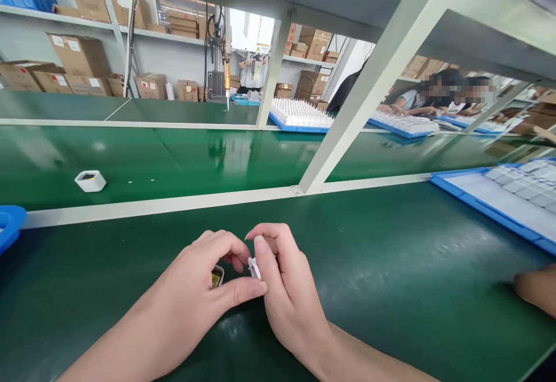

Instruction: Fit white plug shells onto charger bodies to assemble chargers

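Note:
A small white plastic piece (255,268) is pinched between my two hands above the bench. My left hand (197,292) touches it with thumb and curled fingers from the left. From the other side my right hand (289,289) grips it, thumb and fingers bent round it and hiding part of its shape. Behind the gap between my left thumb and forefinger shows a small housing (222,276) with something yellow inside. Most of that housing is covered by my left hand, and I cannot tell whether the hand touches it.
A white housing (90,182) stands on the green conveyor belt (195,164). At right lies a blue tray (490,211) of white parts; a blue bin rim (11,225) shows at left. A slanted post (347,121) rises ahead. Another person's arm (536,289) enters at right.

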A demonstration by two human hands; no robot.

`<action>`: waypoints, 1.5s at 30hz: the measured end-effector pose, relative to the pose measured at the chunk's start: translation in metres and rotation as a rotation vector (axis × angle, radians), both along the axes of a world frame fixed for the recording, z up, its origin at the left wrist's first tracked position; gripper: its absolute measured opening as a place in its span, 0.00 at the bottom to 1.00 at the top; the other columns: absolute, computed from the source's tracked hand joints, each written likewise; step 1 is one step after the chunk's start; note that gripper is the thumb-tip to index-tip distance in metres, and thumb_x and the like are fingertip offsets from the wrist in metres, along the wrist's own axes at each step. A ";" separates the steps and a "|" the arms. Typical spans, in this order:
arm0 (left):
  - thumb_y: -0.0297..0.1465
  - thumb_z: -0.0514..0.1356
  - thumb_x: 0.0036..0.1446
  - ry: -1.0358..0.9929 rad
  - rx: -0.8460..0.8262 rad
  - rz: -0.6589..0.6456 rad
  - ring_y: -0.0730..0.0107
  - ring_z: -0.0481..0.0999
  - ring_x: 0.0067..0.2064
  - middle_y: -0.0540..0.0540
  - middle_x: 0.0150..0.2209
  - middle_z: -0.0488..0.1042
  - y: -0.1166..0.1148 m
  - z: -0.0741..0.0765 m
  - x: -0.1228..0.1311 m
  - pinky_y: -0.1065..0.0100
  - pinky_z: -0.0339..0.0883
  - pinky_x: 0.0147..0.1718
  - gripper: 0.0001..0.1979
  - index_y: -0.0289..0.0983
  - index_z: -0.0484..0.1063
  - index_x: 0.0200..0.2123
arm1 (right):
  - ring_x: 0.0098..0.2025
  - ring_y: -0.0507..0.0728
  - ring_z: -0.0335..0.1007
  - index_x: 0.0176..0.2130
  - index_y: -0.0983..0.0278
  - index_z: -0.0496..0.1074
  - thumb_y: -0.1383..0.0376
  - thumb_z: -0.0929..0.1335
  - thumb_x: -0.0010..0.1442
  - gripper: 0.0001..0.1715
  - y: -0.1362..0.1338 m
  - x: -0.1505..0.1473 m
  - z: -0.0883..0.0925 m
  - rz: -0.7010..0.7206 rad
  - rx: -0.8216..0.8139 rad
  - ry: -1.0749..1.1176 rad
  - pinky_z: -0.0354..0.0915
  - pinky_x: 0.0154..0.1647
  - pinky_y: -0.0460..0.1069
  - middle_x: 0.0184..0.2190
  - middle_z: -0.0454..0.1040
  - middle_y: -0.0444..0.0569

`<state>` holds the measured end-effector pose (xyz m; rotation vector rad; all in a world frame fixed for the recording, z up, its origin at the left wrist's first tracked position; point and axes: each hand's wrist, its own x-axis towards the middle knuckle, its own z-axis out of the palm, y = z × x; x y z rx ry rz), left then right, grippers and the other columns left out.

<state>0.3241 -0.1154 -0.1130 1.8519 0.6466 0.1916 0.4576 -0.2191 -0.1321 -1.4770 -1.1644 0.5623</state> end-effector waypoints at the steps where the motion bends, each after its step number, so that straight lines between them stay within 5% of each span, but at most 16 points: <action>1: 0.53 0.60 0.59 0.024 0.022 0.008 0.64 0.71 0.41 0.49 0.44 0.75 -0.003 0.000 0.001 0.68 0.65 0.35 0.20 0.43 0.73 0.43 | 0.32 0.52 0.66 0.43 0.59 0.66 0.52 0.58 0.76 0.16 0.000 0.000 0.001 -0.011 -0.010 0.039 0.63 0.33 0.47 0.31 0.69 0.43; 7: 0.53 0.60 0.60 -0.069 -0.150 -0.021 0.66 0.71 0.39 0.48 0.40 0.74 0.002 0.008 -0.003 0.67 0.67 0.37 0.23 0.40 0.72 0.43 | 0.30 0.54 0.64 0.50 0.58 0.65 0.45 0.57 0.73 0.23 -0.007 0.007 0.005 0.131 0.038 0.166 0.62 0.31 0.49 0.31 0.68 0.45; 12: 0.49 0.63 0.62 -0.150 -0.359 -0.121 0.61 0.74 0.46 0.46 0.44 0.75 0.019 0.014 -0.013 0.65 0.69 0.42 0.20 0.40 0.72 0.48 | 0.30 0.54 0.64 0.51 0.57 0.62 0.56 0.68 0.68 0.16 -0.006 0.012 0.010 0.294 0.103 -0.016 0.61 0.29 0.50 0.36 0.70 0.47; 17: 0.48 0.64 0.61 -0.187 -0.386 -0.140 0.61 0.74 0.46 0.45 0.44 0.75 0.024 0.014 -0.013 0.65 0.68 0.42 0.20 0.40 0.73 0.47 | 0.29 0.53 0.65 0.52 0.56 0.61 0.63 0.70 0.67 0.18 -0.003 0.013 0.012 0.318 0.104 -0.023 0.64 0.29 0.50 0.36 0.71 0.45; 23: 0.48 0.63 0.60 -0.168 -0.290 -0.145 0.61 0.73 0.47 0.45 0.46 0.74 0.031 0.011 -0.017 0.62 0.69 0.45 0.22 0.41 0.71 0.51 | 0.33 0.54 0.73 0.51 0.57 0.67 0.65 0.73 0.63 0.19 0.001 0.016 0.004 0.274 0.142 0.006 0.71 0.33 0.51 0.38 0.74 0.46; 28: 0.40 0.74 0.45 0.088 -0.027 -0.271 0.55 0.65 0.60 0.47 0.58 0.67 0.060 -0.006 -0.029 0.59 0.63 0.58 0.42 0.49 0.63 0.63 | 0.26 0.52 0.72 0.49 0.58 0.73 0.62 0.75 0.62 0.16 0.012 0.024 0.006 0.188 0.090 0.124 0.72 0.29 0.49 0.33 0.74 0.44; 34: 0.43 0.71 0.51 0.065 0.061 -0.261 0.62 0.72 0.47 0.51 0.47 0.73 0.059 -0.023 -0.022 0.65 0.65 0.46 0.22 0.46 0.76 0.48 | 0.21 0.49 0.69 0.49 0.62 0.74 0.63 0.75 0.62 0.16 0.025 0.036 0.003 0.353 -0.055 0.311 0.67 0.23 0.46 0.29 0.73 0.42; 38: 0.44 0.69 0.53 -0.064 0.076 -0.171 0.66 0.70 0.40 0.51 0.40 0.72 0.047 -0.034 -0.013 0.68 0.62 0.37 0.17 0.42 0.76 0.42 | 0.20 0.48 0.68 0.50 0.61 0.73 0.60 0.76 0.61 0.20 0.024 0.034 0.001 0.455 -0.060 0.419 0.64 0.21 0.45 0.30 0.73 0.42; 45: 0.44 0.66 0.57 -0.144 0.269 -0.040 0.70 0.68 0.35 0.52 0.37 0.68 0.043 -0.054 -0.006 0.69 0.60 0.32 0.15 0.42 0.74 0.42 | 0.32 0.52 0.69 0.54 0.59 0.71 0.62 0.67 0.70 0.13 0.021 0.034 0.016 0.339 -0.182 -0.169 0.69 0.34 0.49 0.38 0.74 0.45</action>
